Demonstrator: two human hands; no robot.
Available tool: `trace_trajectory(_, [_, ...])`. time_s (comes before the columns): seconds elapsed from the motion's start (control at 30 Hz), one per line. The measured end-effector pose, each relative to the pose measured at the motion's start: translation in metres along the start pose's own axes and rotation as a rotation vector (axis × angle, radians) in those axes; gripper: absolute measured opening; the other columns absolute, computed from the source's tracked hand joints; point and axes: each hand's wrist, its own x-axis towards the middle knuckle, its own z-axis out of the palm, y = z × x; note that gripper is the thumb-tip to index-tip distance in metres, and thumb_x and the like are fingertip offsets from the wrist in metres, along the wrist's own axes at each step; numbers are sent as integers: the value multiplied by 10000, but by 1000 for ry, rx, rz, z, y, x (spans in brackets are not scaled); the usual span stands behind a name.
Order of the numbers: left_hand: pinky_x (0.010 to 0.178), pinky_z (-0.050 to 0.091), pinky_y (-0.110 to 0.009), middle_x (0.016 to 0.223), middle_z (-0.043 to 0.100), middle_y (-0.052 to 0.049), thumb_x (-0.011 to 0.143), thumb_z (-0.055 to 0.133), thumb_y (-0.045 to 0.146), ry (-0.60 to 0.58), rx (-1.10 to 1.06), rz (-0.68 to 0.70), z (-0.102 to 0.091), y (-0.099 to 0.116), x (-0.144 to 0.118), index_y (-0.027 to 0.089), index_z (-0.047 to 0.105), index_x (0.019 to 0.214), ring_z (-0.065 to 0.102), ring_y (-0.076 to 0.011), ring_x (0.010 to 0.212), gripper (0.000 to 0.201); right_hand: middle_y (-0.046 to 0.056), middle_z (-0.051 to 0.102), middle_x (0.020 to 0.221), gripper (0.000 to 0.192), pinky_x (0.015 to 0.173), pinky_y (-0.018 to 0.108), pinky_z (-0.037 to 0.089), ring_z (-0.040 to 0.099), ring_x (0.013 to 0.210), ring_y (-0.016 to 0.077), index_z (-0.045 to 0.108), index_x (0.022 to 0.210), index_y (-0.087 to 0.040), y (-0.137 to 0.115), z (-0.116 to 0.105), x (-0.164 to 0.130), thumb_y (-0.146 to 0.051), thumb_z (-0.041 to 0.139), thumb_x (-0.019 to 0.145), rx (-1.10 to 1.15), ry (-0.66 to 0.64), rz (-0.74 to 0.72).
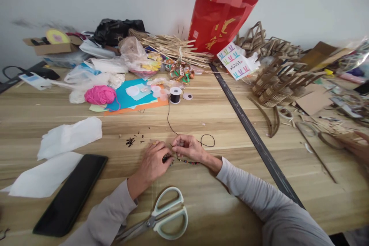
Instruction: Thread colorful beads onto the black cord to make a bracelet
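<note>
My right hand [190, 149] is pinched on a thin black cord [170, 123], with a short end poking out past the fingertips. Under that wrist lies a strand of small coloured beads [188, 162]. The cord runs back to a white-flanged spool [175, 95], and a loop of it rests right of the hand. My left hand [154, 161] is curled close by, its fingers closed around something small and dark that I cannot make out. Tiny beads [173, 161] lie by its fingertips. Short black cord pieces [130, 141] are scattered to its left.
White-handled scissors [170, 215] lie in front of me. A black case [72, 196] and white paper sheets [70, 136] are at left. Pink yarn [100, 95], a red bag [220, 15] and woven baskets [273, 84] stand behind. Another person's hand [359, 148] shows at far right.
</note>
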Motion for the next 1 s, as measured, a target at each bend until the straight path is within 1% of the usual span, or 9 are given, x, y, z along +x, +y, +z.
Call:
trace_trajectory(0.1, [772,406,-354,747,659,-51,726,652,143,17,-102,-24,-1,-1,1,189,678,696,569,-227,801,60,-53,545,523,329,432,165,424,493,426,55,555,759,-141,0,0,-1,-428,709,711,-10,-9,-12])
trace_trajectory(0.27, [711,431,-300,682,652,-28,732,627,146,44,-385,-111,-4,-8,2,180,661,674,579,-182,715,75,-38,559,539,328,452,173,431,500,444,61,575,768,-141,0,0,-1,-452,674,740,-31,-21,-29])
trace_trajectory(0.37, [696,457,-280,709,673,-37,741,634,198,64,-547,-206,-6,-14,2,166,676,717,600,-178,714,59,-39,545,528,330,439,165,407,488,433,57,578,763,-131,-1,0,-1,-448,667,746,-45,-20,-29])
trace_trajectory(0.43, [669,473,-266,737,691,-46,735,643,222,54,-674,-279,-7,-16,2,154,686,748,615,-174,702,82,-42,531,518,328,432,161,390,478,427,54,576,755,-127,-3,1,-1,-443,665,747,-49,-20,-23])
trace_trajectory(0.53, [628,481,-252,714,703,-46,708,664,233,29,-810,-361,-9,-17,4,143,695,742,620,-166,659,101,-44,521,519,325,426,163,380,470,426,56,571,747,-132,-4,2,-2,-445,656,752,-63,-20,-15])
trace_trajectory(0.73, [594,489,-245,668,710,-37,653,703,225,17,-890,-446,-15,-16,7,139,701,712,621,-157,610,105,-53,493,530,286,441,165,358,431,438,51,569,765,-134,-2,1,-3,-411,641,767,-87,-40,-26])
trace_trajectory(0.83, [587,489,-245,664,708,-34,644,714,228,17,-900,-453,-14,-19,6,140,703,715,624,-157,604,113,-47,488,549,254,457,168,333,418,470,54,571,756,-133,0,0,-2,-379,634,775,-114,-45,-51])
trace_trajectory(1.0, [620,502,-256,693,716,-44,630,727,217,34,-905,-458,-12,-23,5,139,701,694,638,-167,640,105,-39,471,572,224,477,174,317,390,500,56,571,739,-128,0,0,-2,-343,615,786,-147,-54,-80])
